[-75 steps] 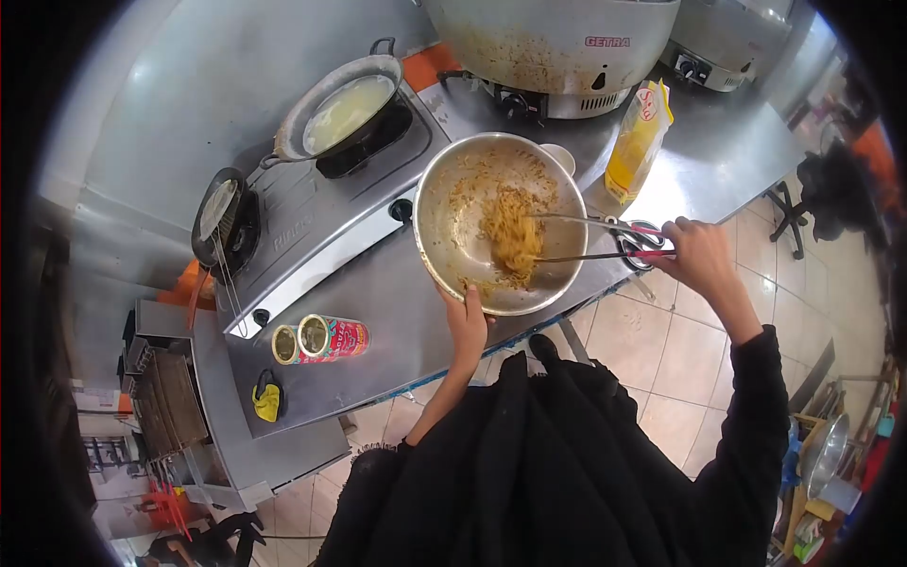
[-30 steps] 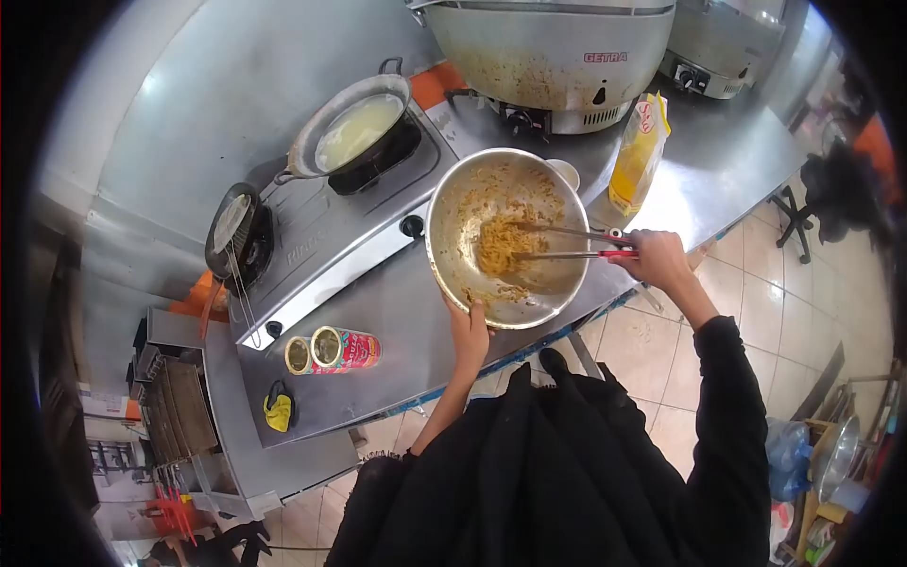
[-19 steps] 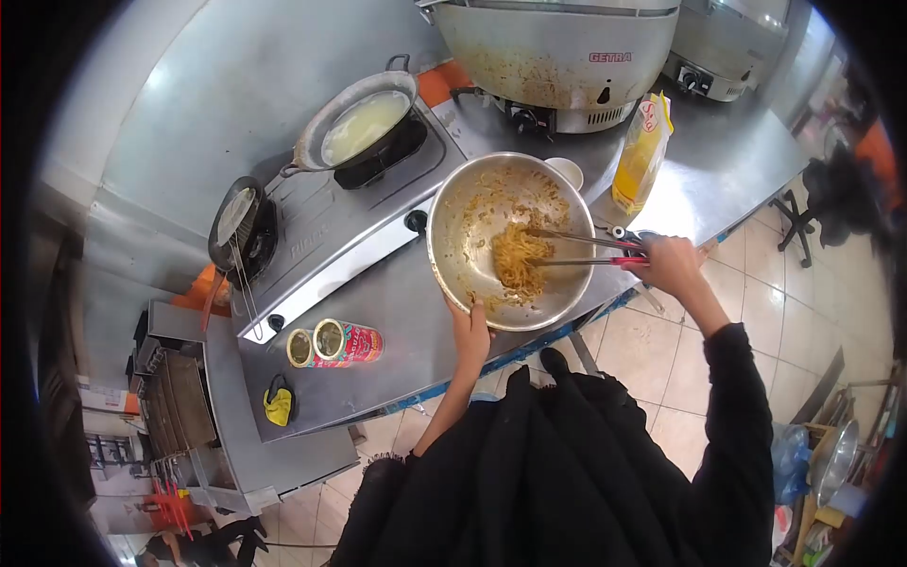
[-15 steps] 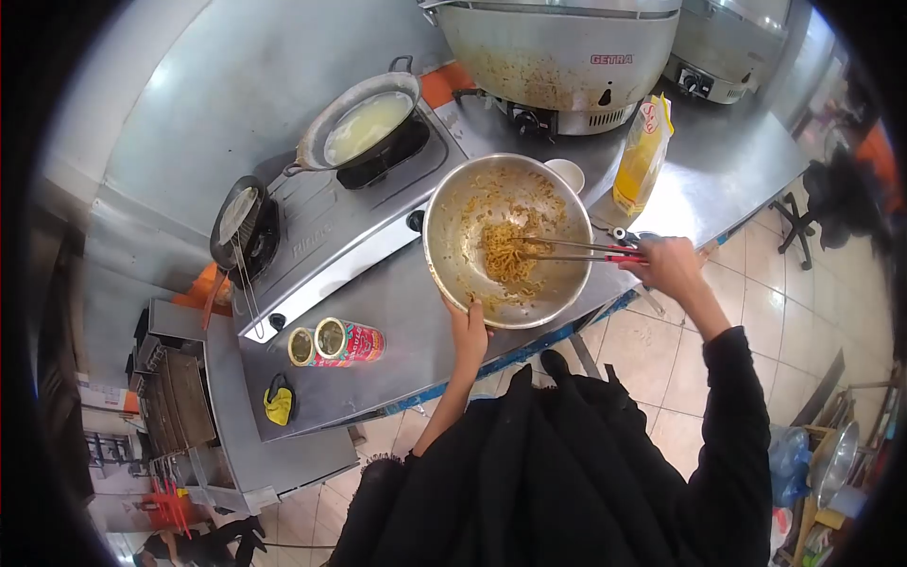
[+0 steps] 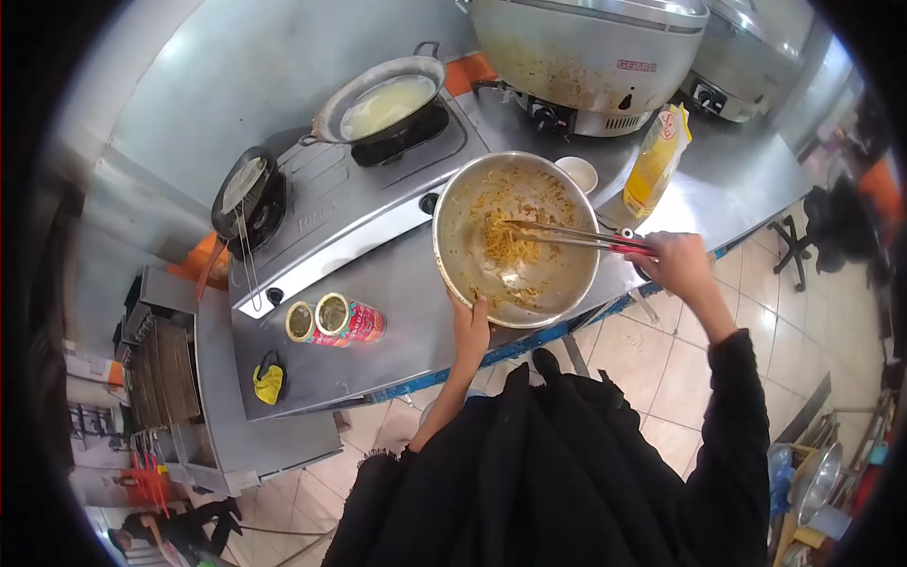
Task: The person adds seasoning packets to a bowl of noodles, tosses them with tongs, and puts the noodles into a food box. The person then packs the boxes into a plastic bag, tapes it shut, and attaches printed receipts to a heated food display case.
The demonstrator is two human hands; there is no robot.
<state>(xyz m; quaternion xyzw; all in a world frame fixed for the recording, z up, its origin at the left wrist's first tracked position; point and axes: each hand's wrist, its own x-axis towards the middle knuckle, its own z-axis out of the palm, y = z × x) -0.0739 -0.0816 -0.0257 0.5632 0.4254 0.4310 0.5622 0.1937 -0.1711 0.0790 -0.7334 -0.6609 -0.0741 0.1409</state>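
Observation:
My left hand [image 5: 470, 326] grips the near rim of a large steel bowl [image 5: 463, 269], its thumb on the outside edge and its other fingers mostly hidden beneath. Clumped noodles [image 5: 510, 242] lie in the bowl, and brown bits cling to its inner wall. My right hand [image 5: 680, 262] is closed round the red handles of metal tongs [image 5: 576, 235], whose arms are close together and reach into the noodles. Behind the bowl stands a small white cup [image 5: 577, 174]. To the right of the cup is a yellow and clear oil pouch [image 5: 658, 163].
A gas stove [image 5: 321, 203] carries a wok of pale liquid [image 5: 387, 103] and a pan with a strainer [image 5: 245, 184]. Two red cans [image 5: 354, 321] and a yellow cloth [image 5: 268, 383] sit on the steel counter. Large cookers [image 5: 586, 61] stand behind. Another person [image 5: 194, 529] is at lower left.
The tongs have worked through the noodles and their arms are now closer together. The noodles have shifted within the bowl. My left hand still holds the rim, while the view has moved slightly.

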